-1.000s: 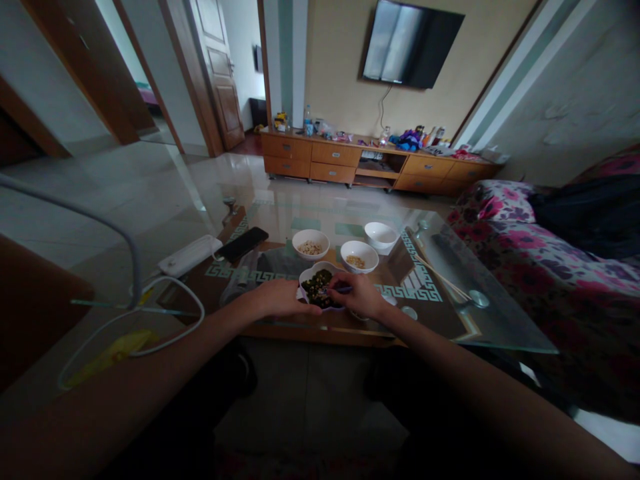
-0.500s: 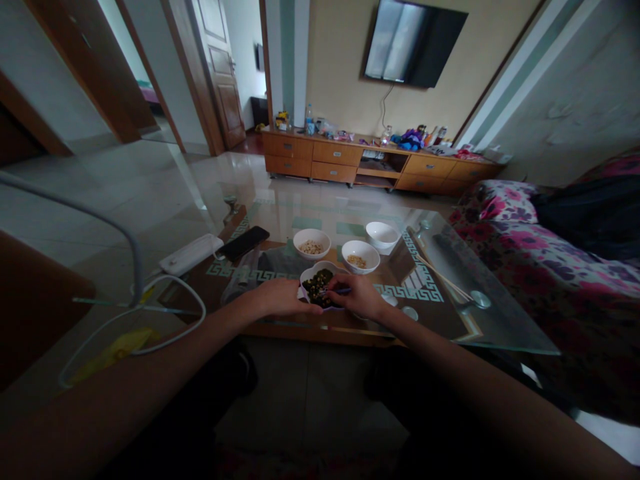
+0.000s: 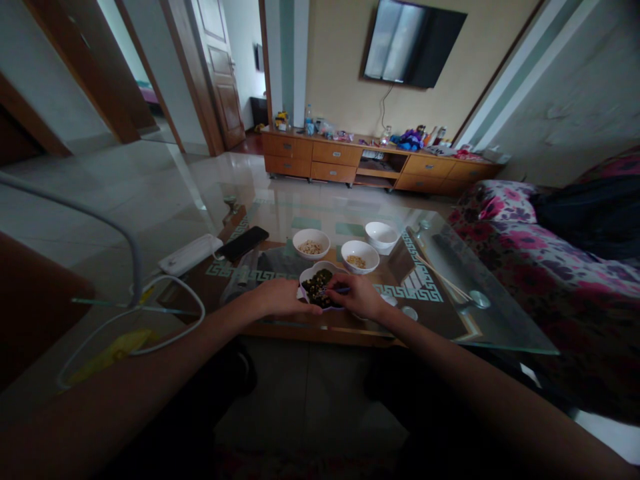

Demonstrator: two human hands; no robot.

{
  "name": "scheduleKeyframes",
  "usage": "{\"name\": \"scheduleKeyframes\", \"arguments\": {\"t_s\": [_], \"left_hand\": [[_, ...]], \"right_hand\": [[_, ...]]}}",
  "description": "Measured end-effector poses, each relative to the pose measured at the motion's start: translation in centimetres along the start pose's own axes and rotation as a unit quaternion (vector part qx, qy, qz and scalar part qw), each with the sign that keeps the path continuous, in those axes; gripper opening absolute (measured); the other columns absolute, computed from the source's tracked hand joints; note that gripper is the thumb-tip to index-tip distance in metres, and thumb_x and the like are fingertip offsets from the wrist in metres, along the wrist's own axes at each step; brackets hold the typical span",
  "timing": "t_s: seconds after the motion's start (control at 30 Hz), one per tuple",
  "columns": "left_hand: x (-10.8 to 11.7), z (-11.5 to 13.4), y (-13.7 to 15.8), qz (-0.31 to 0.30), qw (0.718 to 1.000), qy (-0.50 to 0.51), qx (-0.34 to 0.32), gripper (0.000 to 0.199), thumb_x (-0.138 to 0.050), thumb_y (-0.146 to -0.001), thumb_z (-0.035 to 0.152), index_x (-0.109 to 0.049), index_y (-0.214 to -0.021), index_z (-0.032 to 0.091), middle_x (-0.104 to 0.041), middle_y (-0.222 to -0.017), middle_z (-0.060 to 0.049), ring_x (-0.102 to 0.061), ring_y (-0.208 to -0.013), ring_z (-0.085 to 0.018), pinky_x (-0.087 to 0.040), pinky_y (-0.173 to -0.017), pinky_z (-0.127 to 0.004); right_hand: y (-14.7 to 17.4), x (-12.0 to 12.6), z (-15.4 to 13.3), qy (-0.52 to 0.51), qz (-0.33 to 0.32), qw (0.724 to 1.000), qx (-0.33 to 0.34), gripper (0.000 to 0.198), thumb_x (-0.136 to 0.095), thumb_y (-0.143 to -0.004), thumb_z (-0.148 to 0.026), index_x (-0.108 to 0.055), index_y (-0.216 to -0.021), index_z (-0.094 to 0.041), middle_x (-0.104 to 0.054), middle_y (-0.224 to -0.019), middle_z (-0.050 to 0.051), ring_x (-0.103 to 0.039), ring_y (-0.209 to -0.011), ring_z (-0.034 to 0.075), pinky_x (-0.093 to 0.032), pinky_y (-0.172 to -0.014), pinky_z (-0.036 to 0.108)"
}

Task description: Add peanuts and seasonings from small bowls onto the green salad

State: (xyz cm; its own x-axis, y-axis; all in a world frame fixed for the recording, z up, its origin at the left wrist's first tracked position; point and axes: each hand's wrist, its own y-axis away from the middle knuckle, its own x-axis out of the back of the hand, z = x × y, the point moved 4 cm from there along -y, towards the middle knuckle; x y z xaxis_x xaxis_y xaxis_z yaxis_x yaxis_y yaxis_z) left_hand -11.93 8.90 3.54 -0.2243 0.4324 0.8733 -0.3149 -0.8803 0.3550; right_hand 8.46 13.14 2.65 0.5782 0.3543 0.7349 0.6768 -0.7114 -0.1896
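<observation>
In the head view, a small dish sits at the near edge of the glass table, in front of the person and between the two hands. It is white inside, with a wavy, lobed rim and a purplish tint along its near side. Its filling is dark green to almost black, dotted with small pale bits; a smoother green patch shows toward the far side. The room is dim, so finer detail is lost.

The left hand is partly closed and has hold of the dish's left side, thumb along the near edge; its other fingers are mostly hidden. The right hand reaches in from the right, thumb and fingers drawn together in a pinch over the filling; whether anything is caught between the fingertips cannot be told.

Just beyond the dish stand a white bowl of pale pieces, to the left, and a second bowl of yellowish pieces, to the right. A third bowl is farther right and farther back. A black phone lies on the left, and thin sticks lie on the right.
</observation>
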Motion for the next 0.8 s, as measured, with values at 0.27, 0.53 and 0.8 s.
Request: {"name": "scheduleKeyframes", "arguments": {"t_s": [0.27, 0.53, 0.8], "left_hand": [[0.3, 0.2, 0.2, -0.002, 1.000, 0.024, -0.001, 0.089, -0.056, -0.075, 0.093, -0.067, -0.126, 0.021, -0.073, -0.116, -0.016, -0.069, -0.105, -0.037, -0.053, -0.088, -0.043], [0.5, 0.6, 0.5, -0.016, 1.000, 0.025, -0.008, 0.086, -0.056, -0.079, 0.088, -0.064, -0.136, 0.024, -0.068, -0.131, -0.014, -0.065, -0.117, -0.038, -0.051, -0.097, -0.044], [0.9, 1.1, 1.0, -0.025, 0.999, 0.031, -0.006, 0.080, -0.058, -0.080, 0.085, -0.067, -0.133, 0.025, -0.073, -0.121, -0.012, -0.069, -0.103, -0.033, -0.053, -0.091, -0.041]], "right_hand": [[-0.2, 2.4, -0.2, -0.058, 0.062, 0.996, -0.011, 0.017, -0.065, -0.094, -0.039, -0.071, -0.091, -0.023, -0.076, -0.088, 0.004, -0.070, -0.079, 0.020, -0.056, -0.074, 0.034], [1.5, 8.4, 5.9, -0.041, 0.270, 0.957, -0.098, 0.039, -0.068, -0.087, -0.060, -0.067, -0.082, -0.021, -0.076, -0.084, 0.007, -0.072, -0.079, 0.024, -0.058, -0.077, 0.038], [1.9, 8.2, 3.5, -0.068, 0.227, 0.969, -0.069, 0.033, -0.072, -0.087, -0.054, -0.070, -0.086, -0.021, -0.077, -0.087, 0.006, -0.073, -0.081, 0.023, -0.058, -0.078, 0.036]]}}
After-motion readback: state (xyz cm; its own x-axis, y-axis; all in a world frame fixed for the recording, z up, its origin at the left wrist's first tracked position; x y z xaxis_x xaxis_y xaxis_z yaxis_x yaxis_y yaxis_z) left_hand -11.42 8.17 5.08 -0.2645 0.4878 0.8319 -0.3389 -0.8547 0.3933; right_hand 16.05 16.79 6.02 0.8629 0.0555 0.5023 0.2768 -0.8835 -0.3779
